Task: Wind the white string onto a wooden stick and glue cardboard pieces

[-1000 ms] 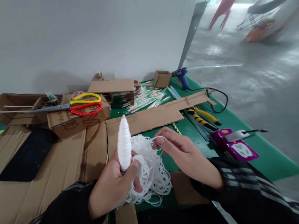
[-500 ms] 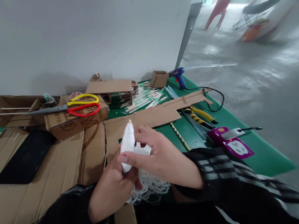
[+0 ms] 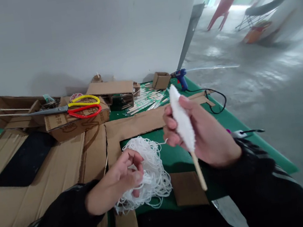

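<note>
My right hand [image 3: 204, 132] is closed round a white spindle of wound string [image 3: 182, 122], held upright above the green table [image 3: 259, 147]; its wooden stick [image 3: 199, 172] pokes out below my fingers. A loose tangle of white string [image 3: 150, 173] lies on the table in front of me. My left hand [image 3: 120, 177] rests on the left side of that tangle, its fingers curled and pinching into the strands.
Flat cardboard sheets [image 3: 38, 188] cover the left of the table, with a black slab [image 3: 20, 160] on them. Yellow and red scissors [image 3: 82, 106] lie on a cardboard box. A blue glue gun [image 3: 181, 76] and a small box [image 3: 162, 79] stand at the far edge.
The spindle passed from my left hand to my right, which lifted it up and to the right. My left hand dropped onto the string tangle.
</note>
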Motion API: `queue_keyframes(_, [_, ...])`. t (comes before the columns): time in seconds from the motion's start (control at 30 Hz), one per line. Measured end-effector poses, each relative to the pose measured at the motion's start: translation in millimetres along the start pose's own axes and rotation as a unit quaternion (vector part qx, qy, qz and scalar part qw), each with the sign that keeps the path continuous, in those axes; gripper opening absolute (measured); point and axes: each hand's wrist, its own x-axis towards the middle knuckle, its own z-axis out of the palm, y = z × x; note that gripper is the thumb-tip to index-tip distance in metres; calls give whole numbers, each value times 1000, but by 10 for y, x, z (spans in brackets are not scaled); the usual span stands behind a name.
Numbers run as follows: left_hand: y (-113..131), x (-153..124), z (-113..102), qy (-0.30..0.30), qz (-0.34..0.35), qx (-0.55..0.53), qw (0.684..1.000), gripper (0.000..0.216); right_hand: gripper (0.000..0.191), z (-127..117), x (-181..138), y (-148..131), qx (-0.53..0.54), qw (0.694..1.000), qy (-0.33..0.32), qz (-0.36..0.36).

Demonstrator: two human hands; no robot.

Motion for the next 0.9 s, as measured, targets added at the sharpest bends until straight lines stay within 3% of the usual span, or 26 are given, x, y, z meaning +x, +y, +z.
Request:
queue_keyframes(0.17, [59,-71,-18,-17,-34,193,980,42,37,-169,14,-275,32,994,85,-61])
queue_keyframes(0.27, [79,-104,-45,26,-31,309,950,42,36,-261,12,-394,1,980,133,-148])
queue_keyframes(0.37, [103,-128,-75,87,-33,404,910,34,28,-327,-95,-431,-88,962,120,-230])
queue_keyframes(0.5, [144,-154,-101,115,-75,465,875,28,19,-382,-370,-318,-209,947,63,-235])
queue_keyframes(0.57, [157,-162,-102,102,-76,445,886,24,21,-392,-497,-213,-268,937,19,-223])
queue_keyframes(0.63, [164,-164,-92,85,-67,379,919,23,23,-380,-582,-106,-338,918,-26,-205])
queue_keyframes(0.73, [181,-159,-50,72,-54,259,962,23,20,-323,-627,29,-469,864,-96,-158])
queue_keyframes(0.9, [246,-155,44,107,-43,239,964,22,23,-227,-618,174,-566,796,-211,-44])
